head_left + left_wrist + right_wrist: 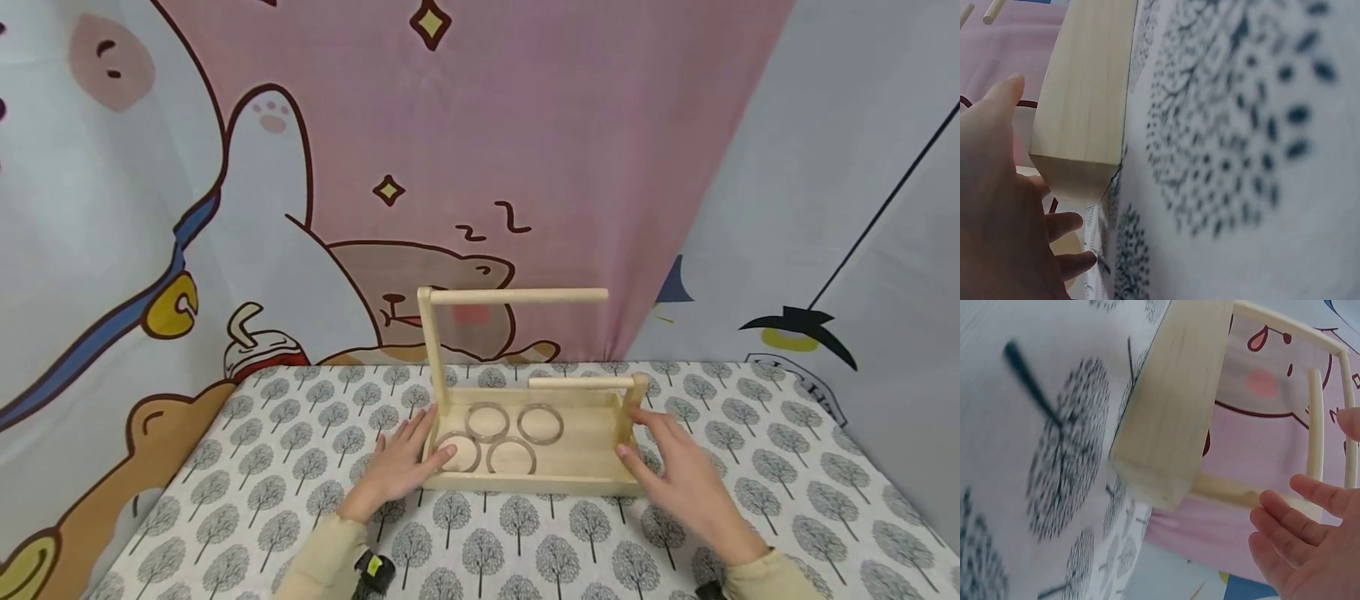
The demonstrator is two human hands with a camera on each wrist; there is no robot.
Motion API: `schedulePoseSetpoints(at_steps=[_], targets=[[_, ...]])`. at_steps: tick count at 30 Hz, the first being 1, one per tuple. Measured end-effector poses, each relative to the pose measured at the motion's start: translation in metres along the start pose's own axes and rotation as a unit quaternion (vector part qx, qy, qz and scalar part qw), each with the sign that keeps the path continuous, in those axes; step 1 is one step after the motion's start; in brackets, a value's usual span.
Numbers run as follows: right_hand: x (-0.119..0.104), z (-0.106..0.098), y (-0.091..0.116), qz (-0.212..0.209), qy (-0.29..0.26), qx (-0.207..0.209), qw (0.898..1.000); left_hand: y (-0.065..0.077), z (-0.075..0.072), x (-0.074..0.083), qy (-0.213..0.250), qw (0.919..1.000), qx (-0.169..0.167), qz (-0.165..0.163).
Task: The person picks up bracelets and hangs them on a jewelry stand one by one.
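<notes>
A pale wooden tray (536, 485) lies on the table between both hands. From its left end rises a tall post (433, 350) carrying a long horizontal rod (517, 296); a shorter post (632, 408) at the right end bears a lower rod (577, 383). Inside, toward the left, lie several clear rings (540, 406). My left hand (401, 467) rests along the left end, fingers extended outside and thumb reaching over the rim. My right hand (686, 475) is beside the short post, index finger and thumb at it. In the right wrist view, its fingers (1291, 534) are loosely extended near the wood.
A white cloth (300, 500) printed with grey trees covers the table. Behind its far edge hangs a pink and white curtain (600, 167) with cartoon animals. Dark wrist straps (375, 572) show at the sleeves.
</notes>
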State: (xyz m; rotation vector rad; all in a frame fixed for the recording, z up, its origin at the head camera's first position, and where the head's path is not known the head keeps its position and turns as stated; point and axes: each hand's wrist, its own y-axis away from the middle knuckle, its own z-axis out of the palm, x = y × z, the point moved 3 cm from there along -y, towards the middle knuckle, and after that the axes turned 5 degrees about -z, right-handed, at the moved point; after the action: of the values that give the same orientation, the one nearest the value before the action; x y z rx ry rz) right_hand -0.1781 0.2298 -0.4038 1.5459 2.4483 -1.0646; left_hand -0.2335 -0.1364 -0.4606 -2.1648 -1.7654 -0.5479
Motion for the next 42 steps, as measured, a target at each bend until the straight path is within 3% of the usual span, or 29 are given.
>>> schedulePoseSetpoints(at_steps=[15, 30, 42], targets=[[-0.023, 0.038, -0.020, -0.015, -0.073, -0.033, 0.997, -0.001, 0.002, 0.000, 0.001, 0.9997, -0.023, 0.006], [-0.059, 0.076, -0.048, -0.014, -0.174, -0.080, 0.981, -0.002, 0.001, 0.000, 0.029, 0.9985, -0.047, 0.005], [-0.071, 0.103, -0.064, -0.025, -0.209, -0.065, 0.975, -0.007, -0.001, -0.001, 0.039, 0.9975, -0.058, 0.006]])
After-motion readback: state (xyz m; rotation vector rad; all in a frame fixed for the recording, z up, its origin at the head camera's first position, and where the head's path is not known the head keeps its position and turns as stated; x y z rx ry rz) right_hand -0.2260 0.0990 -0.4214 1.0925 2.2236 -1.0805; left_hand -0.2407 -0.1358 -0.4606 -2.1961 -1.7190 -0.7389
